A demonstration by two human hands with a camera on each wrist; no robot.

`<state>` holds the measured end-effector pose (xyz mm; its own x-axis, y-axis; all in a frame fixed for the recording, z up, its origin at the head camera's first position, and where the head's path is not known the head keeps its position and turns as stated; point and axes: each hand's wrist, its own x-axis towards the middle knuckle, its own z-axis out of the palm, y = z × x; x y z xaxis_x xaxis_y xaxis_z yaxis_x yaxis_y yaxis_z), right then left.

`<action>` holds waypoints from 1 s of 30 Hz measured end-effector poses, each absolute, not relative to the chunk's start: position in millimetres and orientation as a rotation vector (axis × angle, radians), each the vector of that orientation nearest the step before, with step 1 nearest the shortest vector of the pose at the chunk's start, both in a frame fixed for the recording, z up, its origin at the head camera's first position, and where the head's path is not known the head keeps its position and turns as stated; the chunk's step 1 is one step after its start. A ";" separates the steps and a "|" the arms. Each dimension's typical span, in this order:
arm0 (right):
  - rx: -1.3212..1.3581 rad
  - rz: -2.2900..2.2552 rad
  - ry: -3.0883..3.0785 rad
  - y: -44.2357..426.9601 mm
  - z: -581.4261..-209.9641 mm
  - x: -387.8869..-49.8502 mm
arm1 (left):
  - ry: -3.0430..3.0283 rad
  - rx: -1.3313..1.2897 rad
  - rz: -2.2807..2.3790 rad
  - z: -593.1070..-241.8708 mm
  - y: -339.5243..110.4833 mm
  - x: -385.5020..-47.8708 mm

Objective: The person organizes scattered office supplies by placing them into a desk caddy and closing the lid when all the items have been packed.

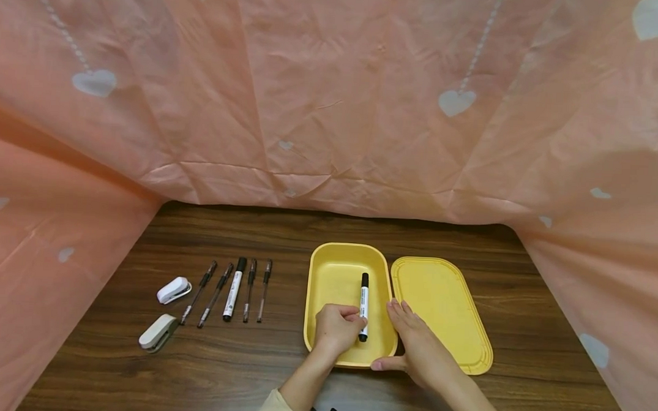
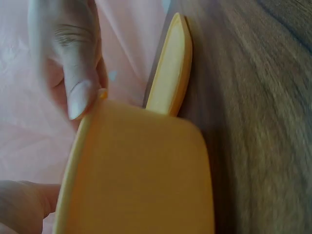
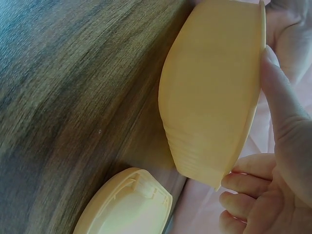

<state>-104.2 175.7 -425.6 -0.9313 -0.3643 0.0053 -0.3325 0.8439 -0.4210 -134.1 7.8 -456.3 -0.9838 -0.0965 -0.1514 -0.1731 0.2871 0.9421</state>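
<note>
A yellow plastic box point(image 1: 331, 285) stands on the table with its inside facing up. In the head view my left hand point(image 1: 336, 328) reaches over the box and pinches a white marker with black ends point(image 1: 364, 305) near its lower end. The marker lies lengthwise in the right part of the box; whether it rests on the bottom cannot be told. My right hand point(image 1: 419, 350) touches the box's right front corner, its fingers straight along the side and its thumb at the front rim. Both wrist views show the box's outer wall point(image 3: 209, 92); the marker is hidden there.
A yellow lid point(image 1: 440, 314) lies right of the box. On the left are another white marker point(image 1: 234, 293), several black-gripped pens point(image 1: 250, 288), a small white stapler-like item point(image 1: 174, 289) and a second pale one point(image 1: 158, 333). Pink cloth point(image 1: 333, 107) closes off the back and sides.
</note>
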 end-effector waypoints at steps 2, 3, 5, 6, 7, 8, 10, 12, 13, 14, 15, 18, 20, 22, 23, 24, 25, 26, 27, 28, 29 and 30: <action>-0.566 -0.652 2.948 175.5 -425.9 -104.2 | 2.454 -0.257 1.805 -458.5 9.8 -134.1; -0.569 -0.654 2.948 175.4 -426.0 -104.3 | 2.450 -0.253 1.797 -459.2 10.5 -134.1; -0.571 -0.652 2.947 175.3 -425.9 -104.3 | 2.450 -0.243 1.770 -460.2 12.0 -134.5; -0.571 -0.652 2.947 175.3 -425.8 -104.4 | 2.452 -0.238 1.754 -460.4 12.7 -134.7; -0.570 -0.651 2.946 175.4 -425.7 -104.4 | 2.456 -0.232 1.737 -460.5 13.4 -135.0; -0.567 -0.651 2.943 175.5 -425.7 -104.4 | 2.461 -0.226 1.718 -460.1 14.1 -135.0; -0.567 -0.656 2.937 175.6 -425.7 -104.4 | 2.477 -0.221 1.682 -460.3 15.6 -135.0; -0.571 -0.655 2.935 175.7 -425.5 -104.7 | 2.503 -0.212 1.646 -460.8 17.0 -135.2; -0.575 -0.656 2.935 175.8 -425.5 -104.7 | 2.518 -0.204 1.623 -460.9 17.6 -135.5; -0.577 -0.656 2.934 175.9 -425.2 -104.9 | 2.532 -0.199 1.599 -460.9 18.1 -135.6; -0.581 -0.655 2.937 176.0 -425.0 -104.9 | 2.548 -0.188 1.572 -460.8 18.4 -135.9; -0.580 -0.651 2.937 176.4 -424.2 -104.9 | 2.569 -0.157 1.502 -460.5 18.8 -136.4; -0.577 -0.655 2.933 176.5 -423.9 -104.9 | 2.567 -0.148 1.481 -460.1 18.9 -136.2; -0.574 -0.661 2.930 176.4 -423.9 -104.7 | 2.547 -0.139 1.473 -460.5 19.1 -136.0; -0.573 -0.663 2.929 176.3 -423.9 -104.6 | 2.537 -0.133 1.470 -460.6 19.4 -136.0; -0.574 -0.665 2.930 176.2 -424.0 -104.5 | 2.525 -0.130 1.466 -460.7 19.7 -136.0; -0.575 -0.666 2.931 176.1 -424.1 -104.4 | 2.514 -0.128 1.461 -460.7 20.0 -135.9; -0.576 -0.667 2.931 176.0 -424.2 -104.3 | 2.503 -0.124 1.453 -460.8 20.3 -135.8; -0.575 -0.669 2.931 175.9 -424.3 -104.2 | 2.498 -0.118 1.439 -460.8 20.6 -135.6; -0.573 -0.670 2.930 175.8 -424.4 -104.1 | 2.493 -0.109 1.430 -460.8 20.8 -135.4; -0.572 -0.670 2.929 175.8 -424.4 -104.1 | 2.494 -0.103 1.424 -460.8 21.0 -135.1; -0.569 -0.671 2.928 175.8 -424.5 -104.1 | 2.492 -0.099 1.418 -460.6 21.2 -134.8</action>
